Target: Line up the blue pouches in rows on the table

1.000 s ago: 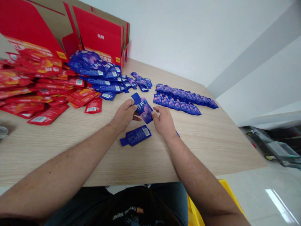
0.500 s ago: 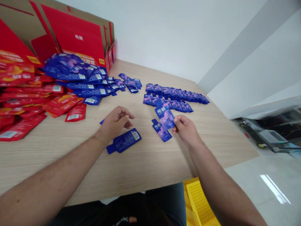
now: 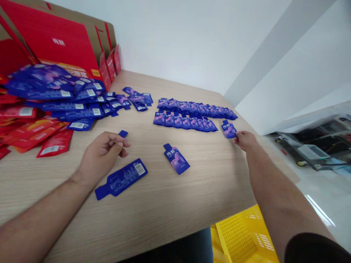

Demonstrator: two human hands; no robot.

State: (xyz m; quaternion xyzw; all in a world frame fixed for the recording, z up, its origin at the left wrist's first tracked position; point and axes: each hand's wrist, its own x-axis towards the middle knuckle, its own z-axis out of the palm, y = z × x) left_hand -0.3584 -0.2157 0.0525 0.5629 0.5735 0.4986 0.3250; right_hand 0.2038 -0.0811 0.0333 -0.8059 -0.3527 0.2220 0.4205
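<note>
My right hand [image 3: 246,141] pinches a blue-purple spouted sachet [image 3: 229,129] by its lower corner, printed front up, just right of the front row of sachets [image 3: 186,122]. My left hand [image 3: 105,151] hovers with fingers loosely curled and nothing visibly gripped. Behind its fingertips shows the end of a blue sachet [image 3: 123,133], the rest hidden by the hand. Nearer me lies another sachet [image 3: 122,178], barcode side up. Between my hands a single sachet [image 3: 177,159] rests front up on the table.
A second row of sachets [image 3: 196,107] lies behind the front one. On the left are heaps of blue sachets [image 3: 55,82] and red sachets [image 3: 52,133] before a red carton [image 3: 60,40]. Several loose sachets [image 3: 138,99] lie nearby. A yellow basket [image 3: 238,233] stands below the table edge.
My right hand has carried its sachet rightward, from above the single sachet to the end of the front row. The view has shifted to the right; my left hand stays near the barcode-up sachet.
</note>
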